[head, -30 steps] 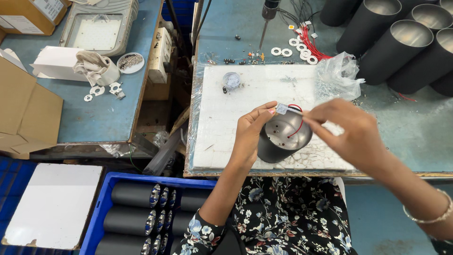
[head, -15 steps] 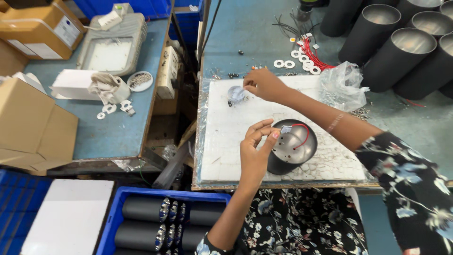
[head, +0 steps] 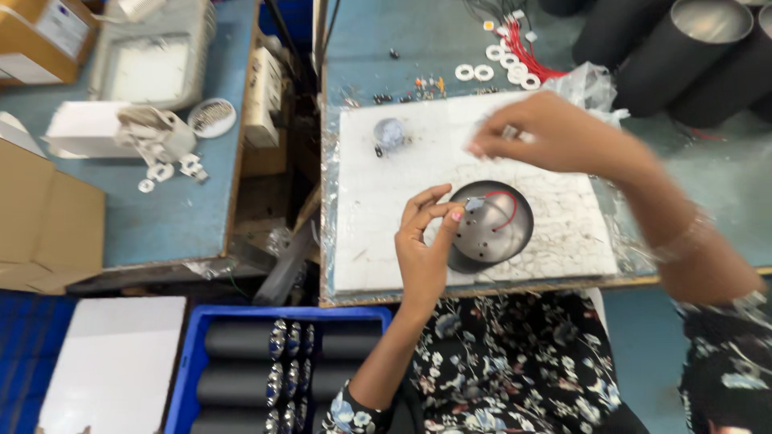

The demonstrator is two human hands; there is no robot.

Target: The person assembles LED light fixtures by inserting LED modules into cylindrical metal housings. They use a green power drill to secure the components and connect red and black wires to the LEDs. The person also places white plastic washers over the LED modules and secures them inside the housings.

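Nearest the viewer, at six o'clock, a blue crate holds black tubes lying on their sides. Just beyond it, the person's left hand pinches a small pale part between thumb and fingertips at the nine o'clock rim of a round black lamp housing, which sits open side up near the front edge of a scratched white work board. A thin red wire loops inside the housing. The metal shell looks stiff and fairly light, best steadied by its rim, while the wire and the little part seem delicate and easy to drop, so a fingertip pinch suits them. Farther off, at one o'clock, the right hand hovers blurred above the board, fingers closed around something tiny and silvery; what it is cannot be made out. At eleven o'clock lies a small clear bag. White rings and tall black cylinders stand farthest away.
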